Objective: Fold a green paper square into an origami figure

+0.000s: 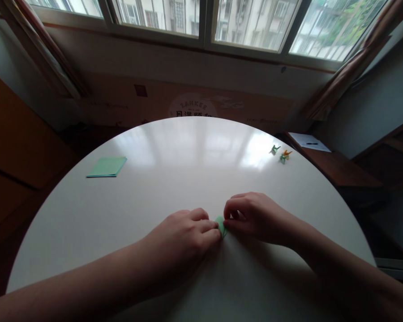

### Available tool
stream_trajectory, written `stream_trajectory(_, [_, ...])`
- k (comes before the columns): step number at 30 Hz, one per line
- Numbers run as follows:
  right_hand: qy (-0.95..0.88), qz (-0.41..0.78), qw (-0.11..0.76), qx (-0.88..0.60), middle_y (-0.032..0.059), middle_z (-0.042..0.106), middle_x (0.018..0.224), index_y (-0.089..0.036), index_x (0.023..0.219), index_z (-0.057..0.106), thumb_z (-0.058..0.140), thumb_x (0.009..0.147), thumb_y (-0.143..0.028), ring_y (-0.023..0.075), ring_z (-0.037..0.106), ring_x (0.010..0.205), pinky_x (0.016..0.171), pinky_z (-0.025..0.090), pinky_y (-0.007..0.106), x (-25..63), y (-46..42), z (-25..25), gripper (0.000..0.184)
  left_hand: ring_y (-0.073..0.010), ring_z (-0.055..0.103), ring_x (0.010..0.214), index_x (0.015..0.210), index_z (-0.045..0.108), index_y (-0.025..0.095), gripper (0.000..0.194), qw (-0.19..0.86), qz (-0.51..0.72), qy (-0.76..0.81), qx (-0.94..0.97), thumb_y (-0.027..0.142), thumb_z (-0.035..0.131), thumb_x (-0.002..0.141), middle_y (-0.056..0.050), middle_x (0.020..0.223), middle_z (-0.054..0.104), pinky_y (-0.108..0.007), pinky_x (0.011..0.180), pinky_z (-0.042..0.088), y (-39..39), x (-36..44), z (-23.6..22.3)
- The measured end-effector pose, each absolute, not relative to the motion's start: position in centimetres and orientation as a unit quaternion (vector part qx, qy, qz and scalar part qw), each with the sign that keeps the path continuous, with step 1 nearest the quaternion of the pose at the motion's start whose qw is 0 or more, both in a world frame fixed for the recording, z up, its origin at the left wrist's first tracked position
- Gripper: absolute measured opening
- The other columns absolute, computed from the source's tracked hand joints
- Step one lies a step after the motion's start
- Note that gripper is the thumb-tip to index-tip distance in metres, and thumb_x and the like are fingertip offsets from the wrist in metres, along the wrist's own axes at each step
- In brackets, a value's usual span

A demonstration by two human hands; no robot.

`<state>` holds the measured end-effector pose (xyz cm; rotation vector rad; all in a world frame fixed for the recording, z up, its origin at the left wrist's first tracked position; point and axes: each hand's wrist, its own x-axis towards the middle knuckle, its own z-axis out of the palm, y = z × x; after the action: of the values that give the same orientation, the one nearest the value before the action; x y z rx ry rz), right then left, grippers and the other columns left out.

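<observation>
A small folded piece of green paper (pixel 221 225) lies on the round white table (pixel 174 188), pinched between both hands. My left hand (pixel 184 237) is closed, its fingertips pressing the paper's left side. My right hand (pixel 251 217) is closed too, fingers curled onto the paper's right edge. Most of the paper is hidden under the fingers.
A stack of light green paper sheets (pixel 106 167) lies at the table's left. Two small folded paper figures, one green (pixel 274 149) and one orange and green (pixel 284 155), stand at the far right. A side table with a paper and pen (pixel 309 142) is beyond the right rim.
</observation>
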<state>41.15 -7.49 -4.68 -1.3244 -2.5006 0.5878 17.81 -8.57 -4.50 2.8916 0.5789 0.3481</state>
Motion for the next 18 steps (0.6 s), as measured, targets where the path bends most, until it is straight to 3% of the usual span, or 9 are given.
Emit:
stream_trajectory(9, [-0.804, 0.251, 0.097, -0.530, -0.0045, 0.068, 0.067, -0.021, 0.071, 0.069, 0.069, 0.078, -0.022, 0.0112, 0.055, 0.062, 0.055, 0.036, 0.024, 40.1, -8.0, -4.1, 0.007, -0.0199, 0.063, 0.096, 0.102, 0.068, 0.021, 0.018, 0.144, 0.113, 0.183, 0.966, 0.014, 0.053, 0.095, -0.004, 0.106, 0.073, -0.029, 0.083, 0.051, -7.5, 17.5, -4.6])
stream_trajectory(18, [-0.791, 0.252, 0.092, -0.550, -0.0031, 0.067, 0.065, -0.021, 0.068, 0.068, 0.067, 0.077, -0.023, 0.0115, 0.053, 0.059, 0.053, 0.034, 0.024, 39.7, -8.4, -4.1, 0.009, -0.0208, 0.062, 0.102, 0.117, 0.065, 0.025, 0.027, 0.109, 0.088, 0.182, 0.973, 0.013, 0.052, 0.096, -0.001, 0.119, 0.071, -0.033, 0.087, 0.050, -6.2, 17.1, -5.1])
